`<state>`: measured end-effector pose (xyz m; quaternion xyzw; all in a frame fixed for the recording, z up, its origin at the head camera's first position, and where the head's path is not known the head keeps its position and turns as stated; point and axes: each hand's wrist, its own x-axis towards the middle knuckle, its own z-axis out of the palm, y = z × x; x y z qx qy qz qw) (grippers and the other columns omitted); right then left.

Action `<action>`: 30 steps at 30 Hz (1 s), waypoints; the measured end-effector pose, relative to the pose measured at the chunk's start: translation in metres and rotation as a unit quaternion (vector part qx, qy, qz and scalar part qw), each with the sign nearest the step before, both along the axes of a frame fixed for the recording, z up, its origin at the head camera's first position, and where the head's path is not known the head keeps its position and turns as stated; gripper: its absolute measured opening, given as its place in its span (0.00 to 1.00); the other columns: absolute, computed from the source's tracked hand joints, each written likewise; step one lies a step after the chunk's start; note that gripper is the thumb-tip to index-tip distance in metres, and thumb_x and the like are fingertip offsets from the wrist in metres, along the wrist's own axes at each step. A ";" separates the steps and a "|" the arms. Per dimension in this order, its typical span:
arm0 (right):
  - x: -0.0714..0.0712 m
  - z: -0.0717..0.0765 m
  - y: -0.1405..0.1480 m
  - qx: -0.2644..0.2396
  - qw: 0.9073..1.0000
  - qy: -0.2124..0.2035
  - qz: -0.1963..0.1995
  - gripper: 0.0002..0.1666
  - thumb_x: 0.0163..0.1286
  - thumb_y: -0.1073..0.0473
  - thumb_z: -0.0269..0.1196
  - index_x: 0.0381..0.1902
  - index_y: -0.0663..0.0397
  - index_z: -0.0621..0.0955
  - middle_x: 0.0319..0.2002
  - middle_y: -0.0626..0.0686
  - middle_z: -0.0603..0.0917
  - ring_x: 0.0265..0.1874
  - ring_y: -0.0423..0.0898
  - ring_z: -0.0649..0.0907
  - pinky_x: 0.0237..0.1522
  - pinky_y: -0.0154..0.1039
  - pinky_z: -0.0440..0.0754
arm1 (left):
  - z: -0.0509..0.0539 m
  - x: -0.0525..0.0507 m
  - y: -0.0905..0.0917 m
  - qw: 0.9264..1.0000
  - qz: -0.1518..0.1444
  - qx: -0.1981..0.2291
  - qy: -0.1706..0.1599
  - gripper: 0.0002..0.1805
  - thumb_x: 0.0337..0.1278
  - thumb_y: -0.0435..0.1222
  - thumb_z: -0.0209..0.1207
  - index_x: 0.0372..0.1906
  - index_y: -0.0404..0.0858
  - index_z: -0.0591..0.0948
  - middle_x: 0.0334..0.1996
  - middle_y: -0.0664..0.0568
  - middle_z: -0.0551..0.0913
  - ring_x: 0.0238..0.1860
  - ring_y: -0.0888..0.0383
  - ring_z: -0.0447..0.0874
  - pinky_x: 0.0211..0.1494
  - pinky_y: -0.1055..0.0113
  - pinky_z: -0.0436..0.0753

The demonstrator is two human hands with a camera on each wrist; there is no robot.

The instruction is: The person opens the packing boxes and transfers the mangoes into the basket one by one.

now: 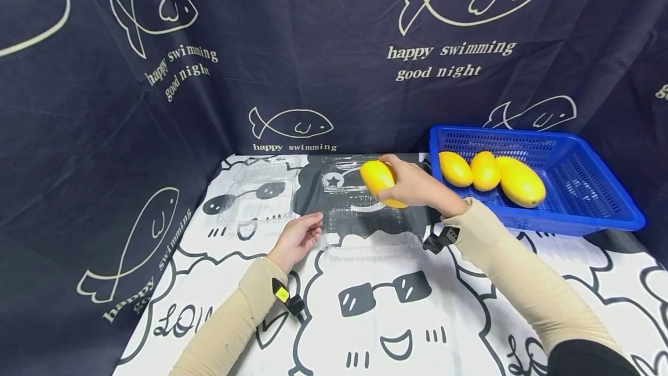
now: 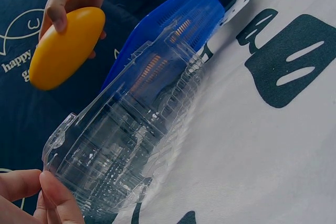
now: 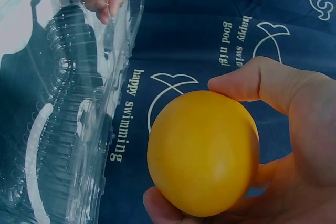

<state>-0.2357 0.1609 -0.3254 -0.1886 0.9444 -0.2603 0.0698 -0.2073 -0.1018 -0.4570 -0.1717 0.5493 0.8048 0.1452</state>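
My right hand (image 1: 412, 183) holds a yellow mango (image 1: 377, 176) above a clear plastic clamshell box (image 1: 365, 222), thumb on one side and fingers on the other. The mango (image 3: 202, 153) is apart from the box in the right wrist view. At the box's left edge, my left hand (image 1: 297, 241) pinches the rim between thumb and fingers, as the left wrist view shows up close on the clear box (image 2: 121, 145). The box stands with its lid folded back, and I see no fruit inside it.
A blue perforated basket (image 1: 590, 222) stands at the right with three mangoes (image 1: 485, 172) in its left part. Another clear plastic box (image 1: 258, 202) lies to the left. Dark fabric (image 1: 313, 74) with fish drawings hangs behind the patterned tablecloth (image 1: 443, 306).
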 end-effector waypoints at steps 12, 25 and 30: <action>-0.002 0.007 0.008 -0.011 1.000 -0.007 -0.006 0.46 0.56 0.52 0.66 0.70 0.57 0.61 0.53 0.62 0.78 0.43 0.55 0.78 0.43 0.48 0.79 | -0.001 -0.001 -0.001 1.000 0.003 0.001 -0.010 0.09 0.63 0.31 0.58 0.47 0.35 0.78 0.23 0.59 0.78 0.21 0.68 0.73 0.25 0.81 0.74; -0.003 0.012 0.014 -0.012 1.000 -0.003 -0.027 0.49 0.55 0.51 0.66 0.71 0.58 0.60 0.57 0.63 0.77 0.47 0.58 0.76 0.45 0.51 0.80 | 0.000 -0.001 -0.001 1.000 -0.002 -0.004 -0.011 0.10 0.63 0.31 0.58 0.48 0.35 0.78 0.23 0.59 0.78 0.21 0.68 0.73 0.25 0.81 0.74; -0.002 0.015 0.016 -0.012 1.000 0.008 -0.026 0.48 0.55 0.52 0.66 0.71 0.59 0.61 0.56 0.65 0.77 0.47 0.58 0.77 0.45 0.52 0.80 | -0.001 0.000 -0.001 1.000 0.001 0.002 -0.008 0.08 0.63 0.31 0.58 0.46 0.35 0.79 0.23 0.58 0.78 0.22 0.68 0.73 0.25 0.80 0.75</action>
